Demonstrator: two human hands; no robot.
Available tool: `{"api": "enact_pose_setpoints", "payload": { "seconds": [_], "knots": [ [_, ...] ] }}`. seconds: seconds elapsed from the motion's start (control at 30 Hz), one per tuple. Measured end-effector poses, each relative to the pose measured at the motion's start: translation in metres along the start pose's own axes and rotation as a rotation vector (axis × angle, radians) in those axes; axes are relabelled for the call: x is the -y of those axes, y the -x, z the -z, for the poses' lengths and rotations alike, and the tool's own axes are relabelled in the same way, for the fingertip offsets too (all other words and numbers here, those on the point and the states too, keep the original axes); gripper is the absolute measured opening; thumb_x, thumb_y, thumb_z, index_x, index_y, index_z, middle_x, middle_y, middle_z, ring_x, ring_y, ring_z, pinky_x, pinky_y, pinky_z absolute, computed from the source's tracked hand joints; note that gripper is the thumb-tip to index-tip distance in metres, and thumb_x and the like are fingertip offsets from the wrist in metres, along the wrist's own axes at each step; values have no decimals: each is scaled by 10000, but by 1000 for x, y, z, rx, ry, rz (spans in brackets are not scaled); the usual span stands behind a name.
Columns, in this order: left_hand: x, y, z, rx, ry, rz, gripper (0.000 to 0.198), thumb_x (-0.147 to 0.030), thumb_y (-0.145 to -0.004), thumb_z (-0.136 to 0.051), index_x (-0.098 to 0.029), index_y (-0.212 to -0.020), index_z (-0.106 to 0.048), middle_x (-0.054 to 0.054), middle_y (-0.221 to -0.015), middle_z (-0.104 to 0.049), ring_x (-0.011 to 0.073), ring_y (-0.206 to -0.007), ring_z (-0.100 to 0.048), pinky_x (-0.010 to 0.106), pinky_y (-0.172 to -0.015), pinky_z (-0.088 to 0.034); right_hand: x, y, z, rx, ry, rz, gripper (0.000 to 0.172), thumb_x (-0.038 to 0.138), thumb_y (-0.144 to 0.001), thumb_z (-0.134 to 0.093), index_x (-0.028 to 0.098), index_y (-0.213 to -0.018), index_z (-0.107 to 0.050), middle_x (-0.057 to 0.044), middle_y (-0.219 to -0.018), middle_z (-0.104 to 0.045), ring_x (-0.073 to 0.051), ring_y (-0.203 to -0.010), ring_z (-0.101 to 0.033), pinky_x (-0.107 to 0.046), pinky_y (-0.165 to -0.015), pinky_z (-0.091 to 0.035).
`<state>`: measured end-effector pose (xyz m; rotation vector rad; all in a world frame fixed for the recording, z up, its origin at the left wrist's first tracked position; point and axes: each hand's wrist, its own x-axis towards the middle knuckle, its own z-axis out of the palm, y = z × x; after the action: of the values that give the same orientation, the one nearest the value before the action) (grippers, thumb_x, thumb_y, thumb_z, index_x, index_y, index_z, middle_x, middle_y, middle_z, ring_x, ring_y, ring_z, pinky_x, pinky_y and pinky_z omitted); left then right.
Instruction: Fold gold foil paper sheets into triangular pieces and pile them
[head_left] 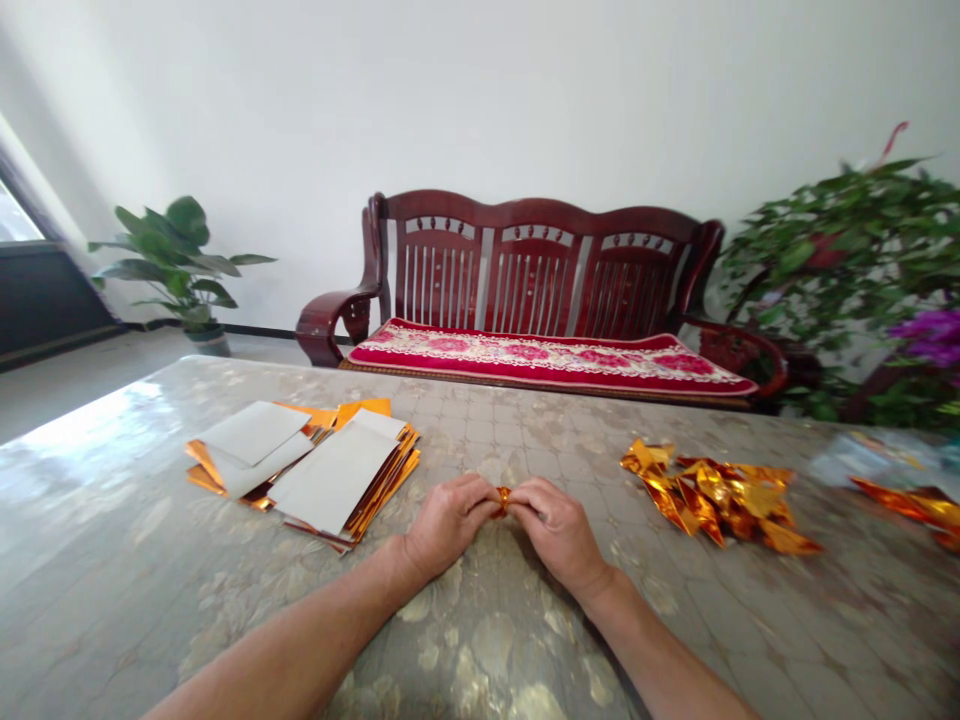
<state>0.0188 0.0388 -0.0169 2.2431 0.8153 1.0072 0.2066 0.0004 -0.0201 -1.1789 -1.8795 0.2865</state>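
Observation:
My left hand (450,520) and my right hand (559,530) rest on the table (487,640) with their fingertips meeting. Both are closed in a pinch on a small folded piece of gold foil paper (503,498), most of it hidden between the fingers. To the left lies a spread stack of flat gold foil sheets (322,470), white backs facing up. To the right sits a heap of folded gold foil pieces (716,495).
More gold foil (911,505) and a clear plastic wrapper (862,455) lie at the table's right edge. Behind the table stand a dark wooden bench with a red cushion (540,300), a potted plant (180,265) at left and leafy plants (855,260) at right.

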Motion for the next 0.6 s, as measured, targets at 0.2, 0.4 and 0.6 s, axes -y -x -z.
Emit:
{"api": "enact_pose_setpoints", "payload": {
  "seconds": [0.2,0.4,0.6],
  "knots": [
    [-1,4,0,34,-43,-7,181,-231,-959,-506,-200,-878,-666,-7,-837,-665,110,-788,-595,198,-734,-430,1,0,1,8,14,29,142,158,-892,-584,228,-875,-706,-23,-818,-653,-150,-773,-622,-240,-710,-486],
    [-6,7,3,76,-151,-31,184,-210,-971,-457,-201,-896,-626,-4,-835,-636,112,-772,-582,200,-715,-415,8,0,3,9,-29,78,155,177,-925,-556,221,-903,-704,-27,-833,-658,-141,-784,-626,-230,-710,-478],
    [-9,9,2,84,-221,-14,160,-192,-953,-457,-201,-859,-586,-11,-781,-617,114,-704,-562,208,-659,-389,12,2,5,6,-19,94,198,184,-942,-521,224,-915,-713,-28,-816,-663,-140,-766,-627,-228,-697,-474]
  ]
}}
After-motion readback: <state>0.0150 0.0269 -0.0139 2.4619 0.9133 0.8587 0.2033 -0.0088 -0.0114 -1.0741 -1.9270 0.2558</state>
